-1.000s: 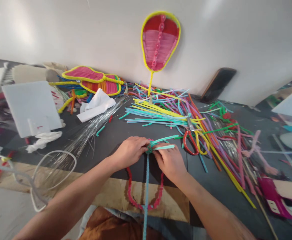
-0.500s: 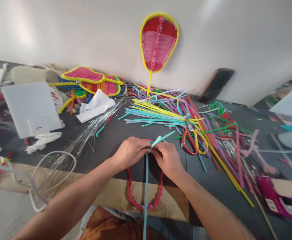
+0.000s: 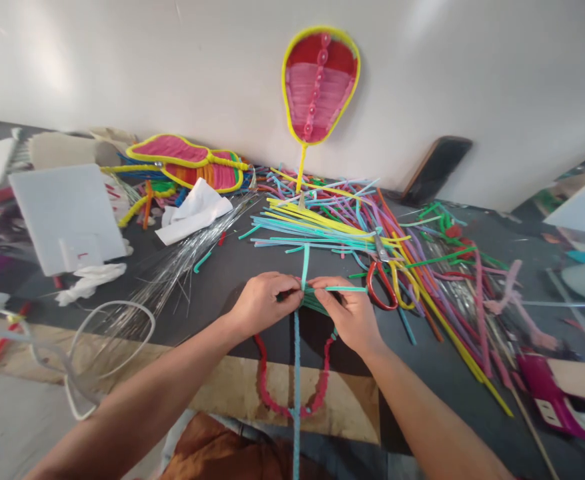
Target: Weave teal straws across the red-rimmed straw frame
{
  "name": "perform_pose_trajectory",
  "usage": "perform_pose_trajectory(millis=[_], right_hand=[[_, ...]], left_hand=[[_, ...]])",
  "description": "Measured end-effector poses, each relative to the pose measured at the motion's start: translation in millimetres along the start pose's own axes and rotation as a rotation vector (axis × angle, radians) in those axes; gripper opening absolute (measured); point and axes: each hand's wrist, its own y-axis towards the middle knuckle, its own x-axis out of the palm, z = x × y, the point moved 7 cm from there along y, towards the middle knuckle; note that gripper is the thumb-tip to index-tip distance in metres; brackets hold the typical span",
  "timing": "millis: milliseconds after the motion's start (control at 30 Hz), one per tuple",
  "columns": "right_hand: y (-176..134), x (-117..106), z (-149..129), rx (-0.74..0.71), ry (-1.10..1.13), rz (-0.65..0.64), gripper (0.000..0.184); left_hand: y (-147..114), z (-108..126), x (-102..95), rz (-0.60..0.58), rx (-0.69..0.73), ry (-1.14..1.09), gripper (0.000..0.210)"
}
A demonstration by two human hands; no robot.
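Observation:
A looped pipe-cleaner frame [image 3: 263, 393] with a fuzzy red-pink rim lies partly over the table edge. Its blue stem [image 3: 297, 373] runs down the middle towards me. My left hand [image 3: 265, 303] is closed, pinching the frame where the stem meets the upper part of the loop. Just right of it, my right hand [image 3: 349, 313] pinches a turquoise pipe cleaner [image 3: 345, 289], whose free end points right. Another light-green end [image 3: 305, 263] sticks up between the hands. Under the right fingers, green strands [image 3: 315, 301] cross the loop. The fingertips partly hide the join.
Scissors [image 3: 382, 283] with red and yellow handles lie right of my hands. Behind are loose pipe cleaners [image 3: 317, 230] and a yellow-rimmed fan shape [image 3: 321, 87] against the wall. Thin wires [image 3: 192, 233] and a white cable [image 3: 112, 307] lie left; a phone [image 3: 437, 170] leans at the back right.
My hands have moved slightly apart, the right one shifting right. One turquoise end now stretches right from the right fingers, another stands up, and green strands across the loop show between the hands.

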Motion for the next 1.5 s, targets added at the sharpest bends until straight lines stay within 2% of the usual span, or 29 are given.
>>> perform_pose_trajectory(millis=[133, 333, 567, 733, 933, 1133, 1333, 1500], right_hand=[[-2, -2, 3, 0.04, 0.017, -0.044, 0.013], [-2, -5, -1, -0.014, -0.018, -0.072, 0.014], [-3, -9, 5, 0.026, -0.128, -0.053, 0.018], [-3, -7, 1, -0.076, -0.19, -0.042, 0.015], [0, 12, -9, -0.232, -0.561, -0.122, 0.01], [2, 22, -13, -0.31, -0.804, -0.066, 0.001], [0, 25, -12, -0.376, -0.896, -0.033, 0.007], [-1, 24, -7, -0.38, -0.882, -0.052, 0.01]], left_hand=[[0, -6, -1.1, 0.009, -0.108, -0.025, 0.015], [1, -8, -9.7, 0.101, -0.123, 0.082, 0.012], [1, -14, -9.9, 0.081, -0.175, 0.048, 0.013], [2, -16, -3.2, 0.024, -0.132, 0.068, 0.013], [3, -12, -4.0, 0.036, -0.126, 0.116, 0.011], [1, -10, -2.9, 0.053, -0.096, 0.108, 0.008], [1, -7, -1.0, 0.039, -0.062, 0.115, 0.008], [1, -6, -0.1, 0.012, -0.064, 0.135, 0.008]])
